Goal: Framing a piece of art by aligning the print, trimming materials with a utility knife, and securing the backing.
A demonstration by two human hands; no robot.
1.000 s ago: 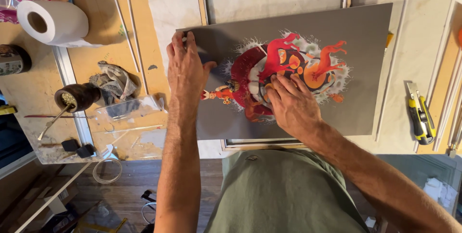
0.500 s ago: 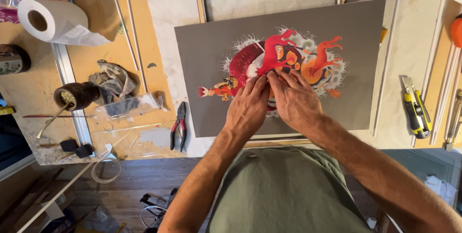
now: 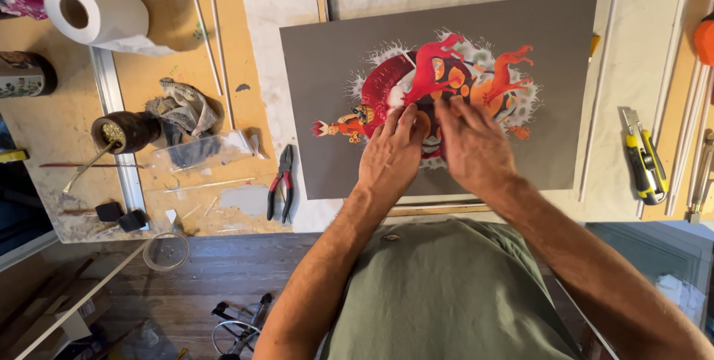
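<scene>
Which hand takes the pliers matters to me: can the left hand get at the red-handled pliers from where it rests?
Probably yes. The left hand lies flat on the grey board; the pliers lie just beside that board, with bare bench between.

Matt grey board [image 3: 335,107], glossy red-orange print [image 3: 446,77], rough wooden bench [image 3: 149,55]

The person wears a plain olive-green T-shirt [image 3: 446,293] of soft, slightly creased fabric, seen from above so that the chest and belly fill the lower middle of the view. A small dark spot sits on the shirt just below the left wrist. Both forearms are bare from the shirt outward, with no sleeves, watch or bands on them. The left hand [image 3: 392,155] and the right hand [image 3: 472,152] are ungloved, with no rings that can be made out and short nails.
</scene>
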